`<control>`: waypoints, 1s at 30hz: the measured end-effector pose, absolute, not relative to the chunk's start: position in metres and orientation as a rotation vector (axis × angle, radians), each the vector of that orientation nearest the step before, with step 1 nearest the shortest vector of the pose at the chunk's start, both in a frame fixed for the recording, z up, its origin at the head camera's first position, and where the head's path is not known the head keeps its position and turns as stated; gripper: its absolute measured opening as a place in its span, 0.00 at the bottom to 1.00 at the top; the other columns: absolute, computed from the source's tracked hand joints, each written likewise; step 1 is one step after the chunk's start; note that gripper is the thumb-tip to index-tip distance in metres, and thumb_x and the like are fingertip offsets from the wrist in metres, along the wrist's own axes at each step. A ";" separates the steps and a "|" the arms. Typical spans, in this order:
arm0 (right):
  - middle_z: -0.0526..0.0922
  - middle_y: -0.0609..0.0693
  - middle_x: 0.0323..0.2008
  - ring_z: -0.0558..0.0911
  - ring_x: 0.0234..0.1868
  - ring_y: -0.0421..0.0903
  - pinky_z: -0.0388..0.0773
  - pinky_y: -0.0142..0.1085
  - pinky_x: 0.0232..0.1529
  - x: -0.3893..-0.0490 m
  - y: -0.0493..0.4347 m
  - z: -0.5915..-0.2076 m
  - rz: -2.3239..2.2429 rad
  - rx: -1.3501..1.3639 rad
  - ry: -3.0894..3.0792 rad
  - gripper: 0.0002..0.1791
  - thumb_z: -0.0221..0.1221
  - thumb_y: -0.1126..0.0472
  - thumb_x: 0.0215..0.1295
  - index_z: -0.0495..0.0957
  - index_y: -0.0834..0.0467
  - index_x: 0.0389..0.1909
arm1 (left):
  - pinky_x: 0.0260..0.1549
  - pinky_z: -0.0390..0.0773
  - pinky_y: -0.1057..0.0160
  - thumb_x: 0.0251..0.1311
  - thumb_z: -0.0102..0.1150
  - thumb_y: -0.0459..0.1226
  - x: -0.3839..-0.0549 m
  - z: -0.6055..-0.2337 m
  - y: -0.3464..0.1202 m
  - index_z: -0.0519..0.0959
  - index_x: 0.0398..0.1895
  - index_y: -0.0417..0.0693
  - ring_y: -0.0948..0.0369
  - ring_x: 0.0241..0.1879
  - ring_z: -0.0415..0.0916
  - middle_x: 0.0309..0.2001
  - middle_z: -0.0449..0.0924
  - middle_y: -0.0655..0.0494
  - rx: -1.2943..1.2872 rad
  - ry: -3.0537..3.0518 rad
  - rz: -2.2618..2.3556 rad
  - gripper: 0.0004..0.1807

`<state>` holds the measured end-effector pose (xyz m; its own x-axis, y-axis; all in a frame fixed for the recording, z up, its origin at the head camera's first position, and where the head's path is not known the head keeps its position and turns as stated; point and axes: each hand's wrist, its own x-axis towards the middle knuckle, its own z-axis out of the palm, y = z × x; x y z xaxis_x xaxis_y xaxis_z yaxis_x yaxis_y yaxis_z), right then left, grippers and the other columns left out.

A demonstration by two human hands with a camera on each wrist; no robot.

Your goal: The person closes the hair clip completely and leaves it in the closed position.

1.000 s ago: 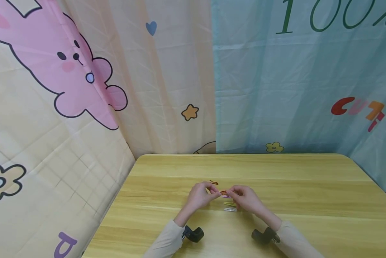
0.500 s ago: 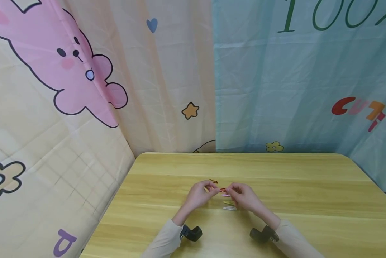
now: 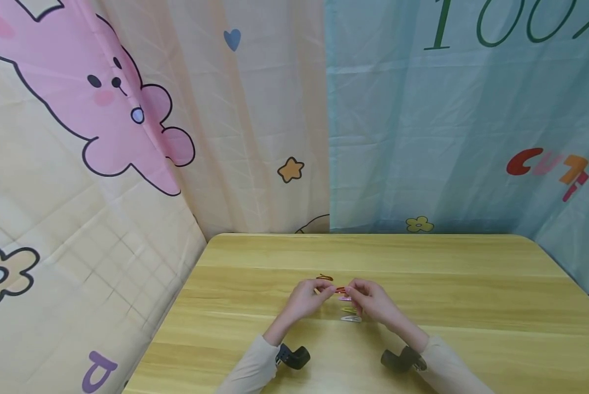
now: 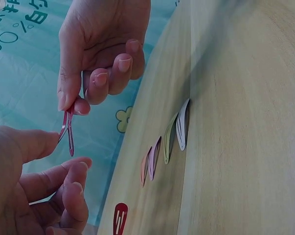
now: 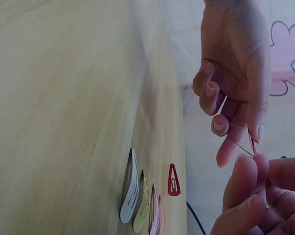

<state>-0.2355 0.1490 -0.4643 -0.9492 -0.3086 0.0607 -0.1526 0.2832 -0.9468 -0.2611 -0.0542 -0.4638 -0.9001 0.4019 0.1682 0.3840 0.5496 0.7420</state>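
Both hands hold a small red snap hair clip (image 4: 69,129) above the table, its two metal parts spread apart at one end. My right hand (image 3: 374,301) pinches one end between thumb and forefinger. Against the other end presses the thumb of my left hand (image 3: 305,300), the forefinger close by on the far side. Under the hands lie a white hair clip (image 4: 183,126), a yellow-green one (image 4: 170,139), a pink one (image 4: 154,159) and an orange one (image 4: 145,167), side by side. Another red clip (image 5: 173,180) lies apart from that row, nearer the table's far edge.
The wooden table (image 3: 471,284) ends at a straight far edge with rounded corners. Behind it hangs a printed curtain (image 3: 422,137), and a pale one with a pink rabbit (image 3: 122,131) covers the left side. Each wrist carries a black camera mount (image 3: 294,357).
Both hands stay almost in place around the clip. A slight shift of the left fingers leaves more of the far red clip visible. The head view has tilted a little.
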 end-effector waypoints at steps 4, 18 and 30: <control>0.72 0.51 0.19 0.73 0.18 0.49 0.67 0.34 0.16 -0.235 0.149 -0.464 -1.761 -0.427 2.381 0.15 0.53 0.55 0.71 0.74 0.65 0.36 | 0.21 0.69 0.67 0.66 0.55 0.44 -0.260 -0.462 -0.054 0.83 0.41 0.45 0.67 0.24 0.70 0.28 0.79 0.61 0.706 2.709 1.327 0.13; 0.73 0.51 0.19 0.73 0.19 0.46 0.68 0.35 0.18 -0.236 0.150 -0.466 -1.753 -0.433 2.372 0.18 0.53 0.53 0.71 0.73 0.68 0.36 | 0.18 0.67 0.68 0.67 0.54 0.46 -0.259 -0.462 -0.053 0.84 0.40 0.47 0.67 0.21 0.67 0.27 0.77 0.64 0.668 2.688 1.325 0.14; 0.74 0.53 0.19 0.71 0.17 0.47 0.61 0.31 0.14 -0.235 0.149 -0.467 -1.714 -0.395 2.402 0.18 0.55 0.51 0.69 0.76 0.65 0.36 | 0.20 0.68 0.67 0.66 0.56 0.45 -0.258 -0.461 -0.054 0.83 0.33 0.48 0.66 0.23 0.68 0.28 0.77 0.64 0.706 2.705 1.333 0.12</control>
<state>-0.2353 0.1488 -0.4665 -0.9515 -0.3072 0.0196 -0.1186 0.3068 -0.9444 -0.2581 -0.0536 -0.4612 -0.8950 0.4172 0.1577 0.3793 0.5260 0.7612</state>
